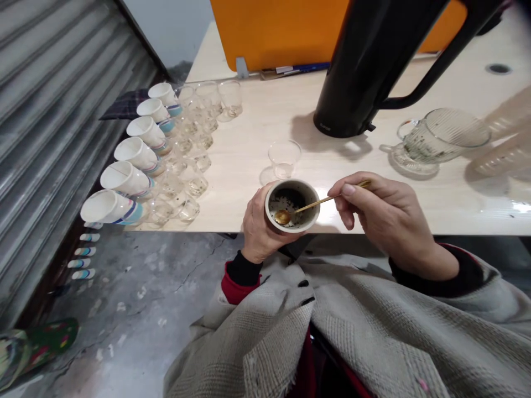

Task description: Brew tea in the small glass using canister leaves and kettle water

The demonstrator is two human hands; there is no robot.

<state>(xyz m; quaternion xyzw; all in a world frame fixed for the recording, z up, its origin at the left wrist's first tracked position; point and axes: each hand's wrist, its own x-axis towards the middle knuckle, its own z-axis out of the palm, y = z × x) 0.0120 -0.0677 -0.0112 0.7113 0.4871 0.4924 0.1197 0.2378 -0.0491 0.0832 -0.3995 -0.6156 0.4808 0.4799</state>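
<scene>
My left hand (pixel 260 228) is wrapped round a small round jar (pixel 312 190) with a pale rim, held at the table's front edge. Dark loose bits, like tea leaves, lie inside it and cling to its wall. Between the thumb and fingers of my right hand (pixel 384 215) is the handle of a gold spoon (pixel 317 203). The spoon's bowl dips into the jar, over the dark bits. Just behind the jar stands a clear plastic cup (pixel 284 159); whether it holds anything is hard to see.
Along the left edge stand a row of white paper cups (pixel 136 153) and several clear cups (pixel 230 99). A tall black kettle (pixel 357 72) rises at the back. A ribbed glass mug (pixel 446 135) with dark bits and stacked clear cups (pixel 506 155) are on the right. An orange divider (pixel 282 33) borders the table.
</scene>
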